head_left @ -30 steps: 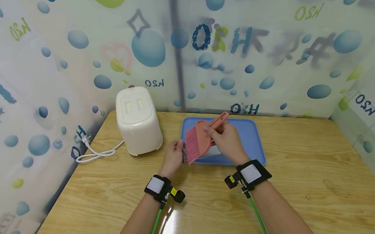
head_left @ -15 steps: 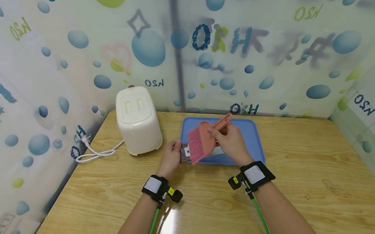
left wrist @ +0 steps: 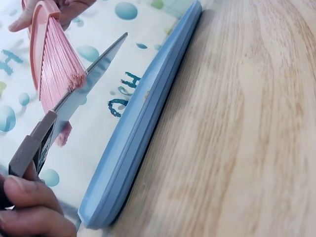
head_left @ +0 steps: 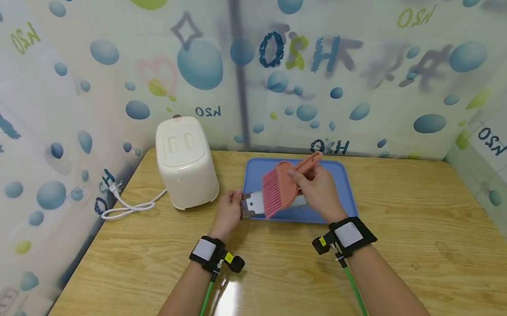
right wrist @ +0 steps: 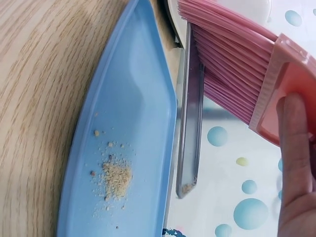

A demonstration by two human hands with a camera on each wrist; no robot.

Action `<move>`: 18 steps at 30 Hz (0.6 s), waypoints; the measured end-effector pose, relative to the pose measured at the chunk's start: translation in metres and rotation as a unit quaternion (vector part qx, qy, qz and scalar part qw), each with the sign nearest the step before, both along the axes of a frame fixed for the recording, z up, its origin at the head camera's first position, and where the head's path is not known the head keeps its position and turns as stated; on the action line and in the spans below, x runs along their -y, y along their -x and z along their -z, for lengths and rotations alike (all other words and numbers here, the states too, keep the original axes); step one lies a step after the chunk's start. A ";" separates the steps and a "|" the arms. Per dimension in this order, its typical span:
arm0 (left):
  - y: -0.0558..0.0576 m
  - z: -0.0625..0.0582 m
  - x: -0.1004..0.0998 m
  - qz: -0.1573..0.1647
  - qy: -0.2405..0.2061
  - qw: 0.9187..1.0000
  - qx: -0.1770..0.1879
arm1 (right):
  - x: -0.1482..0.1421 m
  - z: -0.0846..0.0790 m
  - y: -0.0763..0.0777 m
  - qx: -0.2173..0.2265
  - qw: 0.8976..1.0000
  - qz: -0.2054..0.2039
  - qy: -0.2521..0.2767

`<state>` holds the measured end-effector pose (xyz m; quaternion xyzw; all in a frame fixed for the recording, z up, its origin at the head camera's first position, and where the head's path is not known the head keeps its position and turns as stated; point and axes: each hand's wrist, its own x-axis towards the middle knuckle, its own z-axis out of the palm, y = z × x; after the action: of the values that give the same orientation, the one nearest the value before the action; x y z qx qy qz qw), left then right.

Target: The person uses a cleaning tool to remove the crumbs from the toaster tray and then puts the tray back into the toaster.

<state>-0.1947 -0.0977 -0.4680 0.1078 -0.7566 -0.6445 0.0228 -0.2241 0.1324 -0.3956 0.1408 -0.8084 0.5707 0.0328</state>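
Observation:
My left hand (head_left: 228, 214) grips the dark end of a flat metal crumb tray (head_left: 255, 203). In the left wrist view, the crumb tray (left wrist: 106, 58) slants up above the blue tray (left wrist: 143, 111). My right hand (head_left: 321, 195) holds a pink brush (head_left: 284, 186) by its head, its handle pointing up and away. The brush's bristles (left wrist: 61, 69) lie against the metal surface. Beneath, on the blue tray (right wrist: 131, 79), is a small heap of tan crumbs (right wrist: 117, 178). A few crumbs cling to the crumb tray's far end (right wrist: 187, 188) in the right wrist view.
A cream toaster (head_left: 189, 167) stands to the left of the blue tray, its white cord (head_left: 132, 209) looped on the wooden table (head_left: 414, 221). Behind the table hangs a patterned sheet (head_left: 363, 87) with blue dots and lettering.
The brush and my right hand have moved right along the crumb tray, uncovering more of its metal near the handle. My left hand has shifted slightly left.

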 end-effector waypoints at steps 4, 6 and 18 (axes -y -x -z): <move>-0.001 0.000 0.001 -0.002 0.002 1.000 0.007 | -0.003 0.001 0.000 0.002 1.000 0.012 -0.004; -0.001 0.000 0.002 -0.002 0.001 1.000 0.009 | -0.004 0.001 -0.001 0.003 1.000 0.020 -0.007; 0.000 0.002 0.003 0.000 -0.011 1.000 0.012 | -0.015 0.005 0.001 -0.020 0.998 0.049 -0.021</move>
<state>-0.1943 -0.1006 -0.4705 0.1162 -0.7499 -0.6511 0.0127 -0.2250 0.1472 -0.4002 0.1135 -0.8252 0.5484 0.0740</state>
